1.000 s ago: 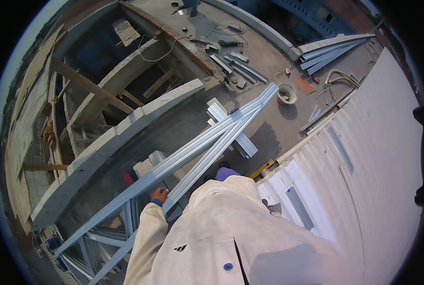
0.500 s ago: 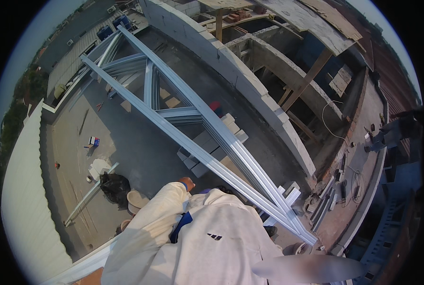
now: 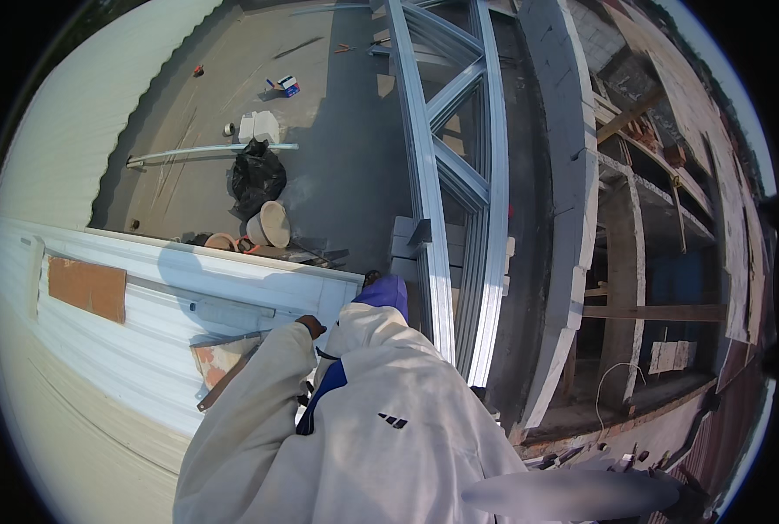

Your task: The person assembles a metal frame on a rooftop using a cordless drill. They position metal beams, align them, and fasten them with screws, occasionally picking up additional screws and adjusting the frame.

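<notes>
1. Your left hand (image 3: pixel 313 327) is at the right end of the white sheet (image 3: pixel 145 345); whether its fingers touch the metal, spread or pinch anything, you cannot tell from here.
2. Your right hand is out of view, its grip unknown.
3. The brown board (image 3: pixel 86 288) lies near the sheet's left end.
4. The trusses (image 3: pixel 496 236) lie beyond its right end.

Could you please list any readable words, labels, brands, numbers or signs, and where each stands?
No words or numbers are readable.
Pale jacket: small dark striped mark, no legible lettering.
Blue-and-white container: any print is too small to read.
White metal sheets near the left hand: no lettering visible.
</notes>
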The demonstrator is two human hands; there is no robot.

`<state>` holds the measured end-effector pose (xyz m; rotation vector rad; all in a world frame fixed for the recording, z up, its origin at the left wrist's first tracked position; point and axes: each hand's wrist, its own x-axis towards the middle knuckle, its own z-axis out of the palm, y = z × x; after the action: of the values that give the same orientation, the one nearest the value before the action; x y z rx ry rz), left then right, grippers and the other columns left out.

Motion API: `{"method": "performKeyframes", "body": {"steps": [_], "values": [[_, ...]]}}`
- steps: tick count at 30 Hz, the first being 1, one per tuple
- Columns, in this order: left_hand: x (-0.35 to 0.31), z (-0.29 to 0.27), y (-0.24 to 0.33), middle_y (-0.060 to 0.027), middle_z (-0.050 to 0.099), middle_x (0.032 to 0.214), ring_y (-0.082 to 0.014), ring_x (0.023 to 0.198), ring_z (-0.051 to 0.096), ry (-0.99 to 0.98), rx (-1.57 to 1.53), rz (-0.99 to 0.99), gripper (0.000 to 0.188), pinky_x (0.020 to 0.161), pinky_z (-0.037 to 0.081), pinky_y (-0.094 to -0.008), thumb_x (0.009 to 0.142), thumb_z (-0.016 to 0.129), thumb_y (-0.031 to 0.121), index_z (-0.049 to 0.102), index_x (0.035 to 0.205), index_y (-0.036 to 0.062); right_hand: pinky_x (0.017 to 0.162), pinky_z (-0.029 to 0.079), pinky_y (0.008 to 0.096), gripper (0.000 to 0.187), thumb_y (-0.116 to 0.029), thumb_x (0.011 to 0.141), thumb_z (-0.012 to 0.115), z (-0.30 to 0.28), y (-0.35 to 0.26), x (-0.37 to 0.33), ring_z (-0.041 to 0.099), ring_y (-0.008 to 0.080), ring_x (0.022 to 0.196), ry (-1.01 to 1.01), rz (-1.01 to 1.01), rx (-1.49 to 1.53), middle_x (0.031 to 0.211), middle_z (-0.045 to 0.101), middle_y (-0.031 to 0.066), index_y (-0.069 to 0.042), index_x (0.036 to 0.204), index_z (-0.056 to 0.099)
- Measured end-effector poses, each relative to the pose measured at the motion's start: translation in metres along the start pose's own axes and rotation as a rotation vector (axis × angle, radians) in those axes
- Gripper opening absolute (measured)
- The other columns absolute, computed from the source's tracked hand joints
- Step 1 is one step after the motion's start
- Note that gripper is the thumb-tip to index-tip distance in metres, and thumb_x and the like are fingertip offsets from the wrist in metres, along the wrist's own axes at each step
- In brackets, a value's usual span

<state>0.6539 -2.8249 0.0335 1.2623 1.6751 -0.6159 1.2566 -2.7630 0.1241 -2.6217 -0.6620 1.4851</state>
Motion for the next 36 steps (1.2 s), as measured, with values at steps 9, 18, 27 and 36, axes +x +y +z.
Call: {"method": "performKeyframes", "body": {"steps": [9, 18, 27, 36], "values": [[0.031, -0.036, -0.012, -0.017, 0.071, 0.12, -0.0384, 0.109, 0.068, 0.26, -0.419, -0.104, 0.03, 0.097, 0.053, -0.0491, 0.096, 0.058, 0.034, 0.077, 0.115, 0.0197, 0.062, 0.053, 0.045, 0.031, -0.028, 0.087, 0.075, 0.021, -0.117, 0.026, 0.069, 0.0302, 0.075, -0.079, -0.085, -0.184, 0.09, 0.075, 0.0141, -0.006, 0.109, 0.071], [0.133, -0.26, -0.079, -0.0146, 0.071, 0.126, -0.0369, 0.119, 0.065, 0.183, -0.415, -0.097, 0.041, 0.105, 0.05, -0.0448, 0.091, 0.065, 0.047, 0.077, 0.116, 0.0169, 0.058, 0.052, 0.0448, 0.03, -0.026, 0.086, 0.076, 0.099, -0.267, 0.02, 0.068, 0.0284, 0.071, -0.082, -0.048, -0.204, 0.088, 0.074, 0.013, -0.007, 0.109, 0.071], [0.129, -0.51, -0.121, -0.014, 0.074, 0.115, -0.029, 0.112, 0.069, 0.56, -1.054, 0.128, 0.038, 0.098, 0.053, -0.0387, 0.095, 0.069, 0.035, 0.068, 0.121, 0.0068, 0.055, 0.052, 0.0445, 0.03, -0.024, 0.086, 0.077, 0.163, -0.399, 0.004, 0.068, 0.0267, 0.067, -0.036, 0.011, -0.163, 0.086, 0.074, 0.0119, -0.007, 0.11, 0.07], [0.15, -0.465, -0.22, -0.0094, 0.077, 0.102, -0.0237, 0.101, 0.072, 0.397, -1.062, -0.177, 0.039, 0.089, 0.055, -0.0382, 0.09, 0.073, 0.04, 0.073, 0.112, 0.008, 0.058, 0.057, 0.0417, 0.028, -0.029, 0.077, 0.082, 0.273, -0.633, -0.007, 0.072, 0.0263, 0.064, 0.054, -0.362, -0.436, 0.084, 0.077, 0.01, -0.004, 0.089, 0.078]]}}
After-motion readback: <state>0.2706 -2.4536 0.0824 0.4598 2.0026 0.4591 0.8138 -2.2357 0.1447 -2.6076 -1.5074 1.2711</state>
